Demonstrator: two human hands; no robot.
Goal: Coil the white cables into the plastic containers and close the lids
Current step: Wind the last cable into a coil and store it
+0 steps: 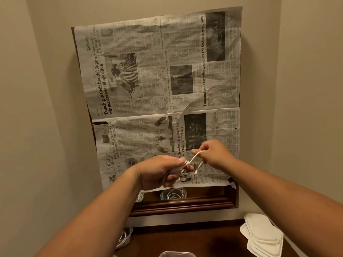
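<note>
Two bare hands are raised in front of the viewer, working one white cable (193,160) between them. Left hand (159,171) is curled closed around a small bundle of coiled loops, fingers wrapped tight. Right hand (213,153) pinches a loop of the same cable between thumb and forefinger, its other fingers folded in — the strand runs slack from this pinch down to the bundle, and one short end with a small plug (195,171) dangles free between the hands.

Below the hands lies a dark wooden counter (194,240). One clear plastic container (177,254) shows only its rim at the bottom edge of the view; its contents cannot be seen. At the counter's left edge, partly hidden by the left forearm, more white cable (123,236) is heaped, count unclear. At the right edge sits a stack of white lids (261,236), several layered together — the exact number cannot be told.

Behind the counter, a wood-framed mirror (185,203) leans on the beige wall. Two sheets of newspaper (163,86) cover nearly all its glass, one above the other. The uncovered strip at the bottom reflects one container holding coiled white cable (173,195).
</note>
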